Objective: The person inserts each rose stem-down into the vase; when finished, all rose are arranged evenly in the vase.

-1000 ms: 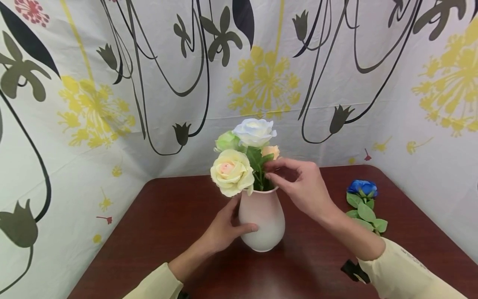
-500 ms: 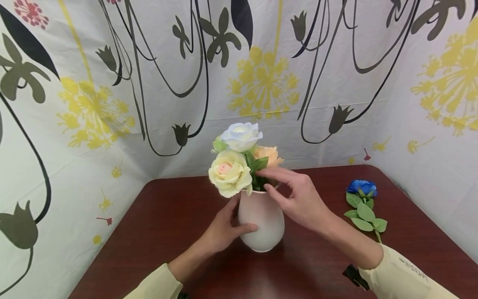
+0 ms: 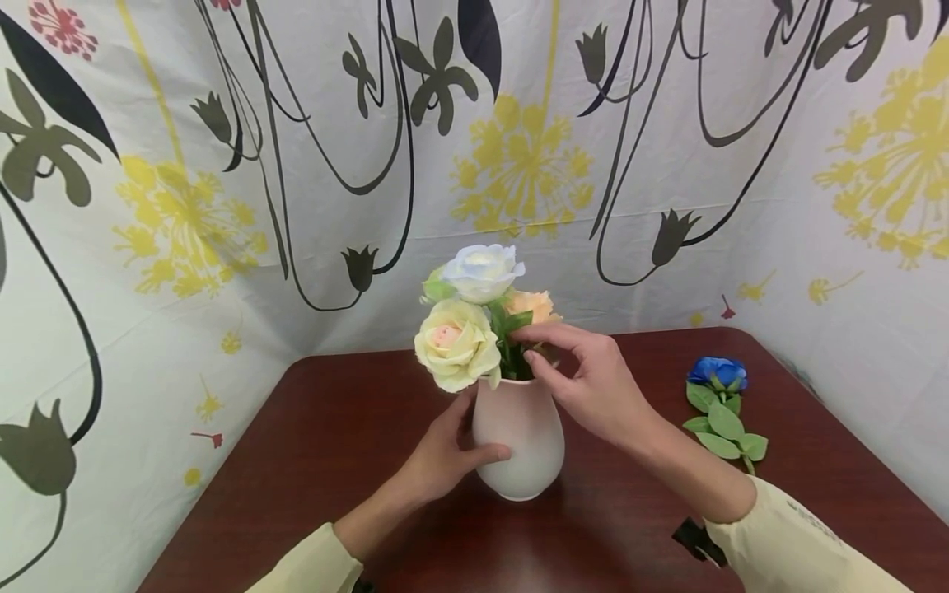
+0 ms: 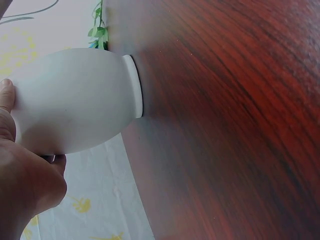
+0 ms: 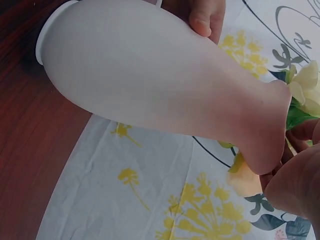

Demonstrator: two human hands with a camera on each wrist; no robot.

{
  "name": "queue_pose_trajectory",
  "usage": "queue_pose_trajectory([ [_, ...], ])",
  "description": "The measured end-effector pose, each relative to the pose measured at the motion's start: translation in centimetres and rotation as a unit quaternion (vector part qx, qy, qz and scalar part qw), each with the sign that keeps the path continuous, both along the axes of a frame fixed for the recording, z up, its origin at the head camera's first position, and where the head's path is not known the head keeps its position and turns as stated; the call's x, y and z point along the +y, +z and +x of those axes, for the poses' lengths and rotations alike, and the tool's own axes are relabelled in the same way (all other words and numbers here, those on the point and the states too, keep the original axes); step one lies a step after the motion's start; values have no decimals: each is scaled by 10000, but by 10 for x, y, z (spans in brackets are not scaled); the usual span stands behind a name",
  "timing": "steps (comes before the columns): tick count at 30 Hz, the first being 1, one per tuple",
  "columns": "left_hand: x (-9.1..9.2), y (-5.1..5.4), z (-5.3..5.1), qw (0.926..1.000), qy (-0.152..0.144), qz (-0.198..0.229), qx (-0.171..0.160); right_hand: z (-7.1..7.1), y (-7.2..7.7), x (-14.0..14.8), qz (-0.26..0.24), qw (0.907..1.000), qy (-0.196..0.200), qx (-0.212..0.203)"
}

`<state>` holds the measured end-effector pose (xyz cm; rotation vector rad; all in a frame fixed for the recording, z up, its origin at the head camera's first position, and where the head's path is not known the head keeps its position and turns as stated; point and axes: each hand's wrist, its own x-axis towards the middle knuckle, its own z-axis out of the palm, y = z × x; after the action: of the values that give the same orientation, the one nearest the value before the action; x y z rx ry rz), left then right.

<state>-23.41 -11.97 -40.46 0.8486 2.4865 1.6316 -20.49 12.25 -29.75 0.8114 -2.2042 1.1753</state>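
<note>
A pale, rounded vase (image 3: 519, 445) stands upright on the table. My left hand (image 3: 437, 457) grips its left side, thumb across the front; the left wrist view shows the same vase (image 4: 80, 100) from low down. Cream (image 3: 457, 344), bluish-white (image 3: 483, 272), pale green (image 3: 437, 284) and peach (image 3: 535, 305) artificial roses rise from its mouth. My right hand (image 3: 593, 379) is at the mouth's right side, thumb and forefinger curled about the stems just below the peach rose. In the right wrist view, the rim (image 5: 285, 130) partly hides these fingers.
A blue rose (image 3: 716, 375) with green leaves lies on the right of the dark red-brown table (image 3: 334, 428). A patterned cloth (image 3: 311, 206) hangs behind and at both sides. A black strap (image 3: 697, 541) shows by the right sleeve.
My right hand has shifted slightly down and left. The bluish-white rose has moved left and a little down, and more of the peach rose shows. My left hand stays on the vase.
</note>
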Motion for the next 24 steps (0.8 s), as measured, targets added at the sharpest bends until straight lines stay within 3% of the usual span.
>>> queue_pose_trajectory([
  [15,-1,-1,-1,10000,-23,-30,90,-2,-3,-3,496,9986,176,31],
  [24,0,-2,-2,10000,-63,36,53,-3,-7,-4,653,9972,220,278],
])
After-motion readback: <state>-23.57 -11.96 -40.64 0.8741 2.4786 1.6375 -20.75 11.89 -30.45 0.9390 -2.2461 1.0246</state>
